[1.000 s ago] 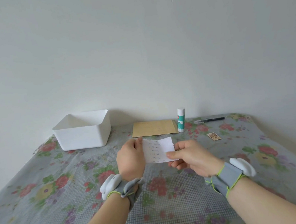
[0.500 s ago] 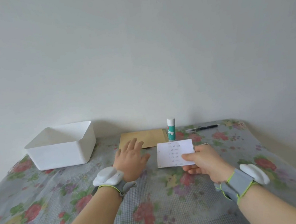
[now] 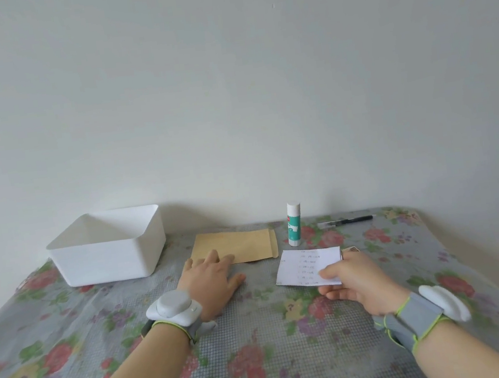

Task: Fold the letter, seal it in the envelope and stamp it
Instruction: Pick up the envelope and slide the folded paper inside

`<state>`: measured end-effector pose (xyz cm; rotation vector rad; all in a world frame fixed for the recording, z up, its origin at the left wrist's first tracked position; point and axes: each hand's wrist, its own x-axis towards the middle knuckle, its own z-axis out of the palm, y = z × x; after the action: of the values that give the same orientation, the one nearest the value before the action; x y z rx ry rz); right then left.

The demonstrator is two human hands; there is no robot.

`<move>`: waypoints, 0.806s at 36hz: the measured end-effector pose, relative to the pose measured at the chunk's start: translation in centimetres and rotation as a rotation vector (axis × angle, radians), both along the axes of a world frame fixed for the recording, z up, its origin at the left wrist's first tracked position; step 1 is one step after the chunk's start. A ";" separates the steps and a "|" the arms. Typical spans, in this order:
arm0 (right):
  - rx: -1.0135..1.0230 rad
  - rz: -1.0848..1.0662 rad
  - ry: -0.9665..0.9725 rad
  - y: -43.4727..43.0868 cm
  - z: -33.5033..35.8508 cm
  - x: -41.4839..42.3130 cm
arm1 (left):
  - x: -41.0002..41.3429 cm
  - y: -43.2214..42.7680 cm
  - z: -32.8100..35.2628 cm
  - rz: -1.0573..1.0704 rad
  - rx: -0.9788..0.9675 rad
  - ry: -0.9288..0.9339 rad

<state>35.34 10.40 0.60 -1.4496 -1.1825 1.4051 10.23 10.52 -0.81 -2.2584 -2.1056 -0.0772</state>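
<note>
White folded letter, faint writing, pinched by right hand; left hand spread, fingertips on tan envelope.

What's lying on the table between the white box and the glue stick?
A brown envelope lies flat between the white box and the glue stick, in the head view.

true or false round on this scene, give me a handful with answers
1. The right hand pinches the letter. True.
2. The glue stick lies on its side. False: it stands upright.
3. The letter is inside the envelope. False: it is outside, in the right hand.
4. The pen lies right of the glue stick. True.
5. The left hand holds the pen. False: it is open, at the envelope's near edge.
</note>
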 end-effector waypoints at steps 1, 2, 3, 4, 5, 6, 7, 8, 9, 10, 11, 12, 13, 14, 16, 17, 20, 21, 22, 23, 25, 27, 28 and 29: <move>0.003 -0.002 0.000 -0.1 0.0 0.0 | -0.3 -0.3 0.1 -0.001 0.002 0.013; 0.007 -0.010 0.003 -0.2 0.0 0.0 | -0.7 -0.6 0.2 -0.004 0.004 0.025; 0.013 -0.026 0.006 -0.2 0.0 0.0 | -0.8 -0.7 0.2 -0.006 0.002 0.027; 0.022 -0.048 0.012 -0.3 0.0 -0.1 | -1.1 -0.9 0.3 -0.007 0.003 0.020; 0.030 -0.076 0.021 -0.3 0.1 -0.2 | -1.3 -1.1 0.3 -0.009 0.011 0.007; 0.031 -0.110 0.032 -0.2 -0.1 -0.1 | -1.2 -1.1 0.3 -0.016 0.018 -0.010; 0.033 -0.136 0.042 -0.1 -0.2 -0.1 | -1.1 -1.3 0.3 -0.023 0.032 -0.026; 0.033 -0.153 0.053 0.0 -0.3 -0.1 | -0.9 -1.4 0.3 -0.033 0.043 -0.040; 0.035 -0.166 0.062 0.1 -0.5 -0.1 | -0.6 -1.5 0.3 -0.045 0.050 -0.053; 0.040 -0.174 0.062 0.1 -0.7 -0.1 | -0.2 -1.6 0.3 -0.061 0.056 -0.062; 0.049 -0.180 0.060 0.1 -0.7 -0.1 | 0.2 -1.5 0.3 -0.080 0.062 -0.063; 0.057 -0.184 0.059 0.2 -0.7 -0.1 | 0.7 -1.4 0.3 -0.095 0.068 -0.059; 0.061 -0.184 0.065 0.2 -0.7 -0.1 | 1.2 -1.2 0.4 -0.104 0.069 -0.054; 0.058 -0.185 0.073 0.2 -0.6 -0.1 | 1.8 -0.9 0.5 -0.109 0.069 -0.062; 0.053 -0.180 0.066 0.3 -0.6 0.0 | 2.9 0.0 0.7 -0.111 0.066 -0.094; 0.048 -0.182 0.058 0.1 -0.8 -0.2 | 3.3 0.3 0.6 -0.112 0.060 -0.107; 0.064 -0.170 0.024 0.1 -1.0 -0.2 | 5.0 2.1 0.5 -0.111 0.068 -0.167; 0.070 -0.162 0.020 0.1 -0.9 -0.1 | 5.6 2.6 0.5 -0.112 0.068 -0.176; 0.073 -0.158 0.023 0.1 -0.9 -0.1 | 6.1 3.1 0.4 -0.120 0.072 -0.179; 0.071 -0.155 0.028 0.0 -0.9 -0.1 | 6.4 3.5 0.4 -0.129 0.074 -0.168; 0.062 -0.140 0.043 0.0 -1.0 0.1 | 7.0 4.0 0.4 -0.139 0.070 -0.110; 0.057 -0.133 0.065 0.1 -1.2 0.2 | 7.3 4.5 0.5 -0.157 0.041 0.024; 0.054 -0.130 0.075 0.2 -1.2 0.2 | 7.4 4.8 0.5 -0.169 0.027 0.105; 0.051 -0.128 0.078 0.2 -1.2 0.2 | 7.4 5.0 0.6 -0.172 0.024 0.164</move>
<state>35.59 10.62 -0.64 -1.3968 -1.0502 1.3224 17.60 15.48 -0.18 -2.3388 -1.8193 0.0736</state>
